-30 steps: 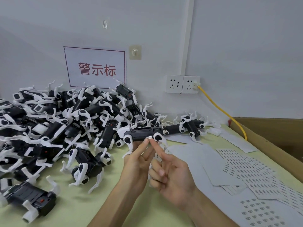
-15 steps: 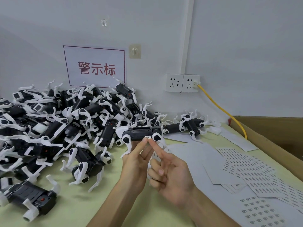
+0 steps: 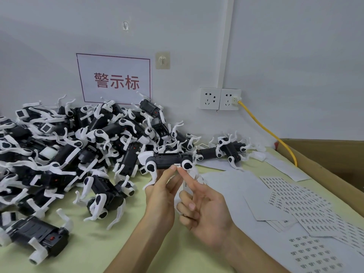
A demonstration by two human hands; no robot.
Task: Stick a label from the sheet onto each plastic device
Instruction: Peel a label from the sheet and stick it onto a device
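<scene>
At far left, heaped against the wall: a pile of black-and-white plastic devices [image 3: 69, 146], white legs jutting every way, spilling onto the pale green table [image 3: 110, 245]. Apart from it, at the near left corner, a lone device [image 3: 37, 239]. Above the pile, on the wall, a red-lettered sign [image 3: 114, 79] and a small hook [image 3: 162, 60].

In the middle, raised just in front of the pile: the held device [image 3: 169, 160], lying level, gripped from below by the left hand [image 3: 161, 196], thumb and fingers curled up to its underside. On its near face, between two round white joints, a small white label [image 3: 177, 165]. Just beside, the right hand [image 3: 204, 209]: index fingertip [image 3: 182, 173] straight and touching the label's lower edge, other fingers curled toward the palm. Behind that hand, a white paper strip [image 3: 186, 186]; held or not, cannot tell.

Further right: twin wall sockets [image 3: 219, 98], a yellow cable [image 3: 266, 131] running down from one, label sheets [image 3: 307, 205] fanned over the table, a cardboard box [image 3: 325, 152] along the edge.

Step in hand, by the look of it: pressing down a label already placed on this device. Next, probably: rub the label flat along its whole length, set the device down apart from the heap, peel a fresh label from a sheet, take up another device. Calls for a firm, even press so no corner lifts.
</scene>
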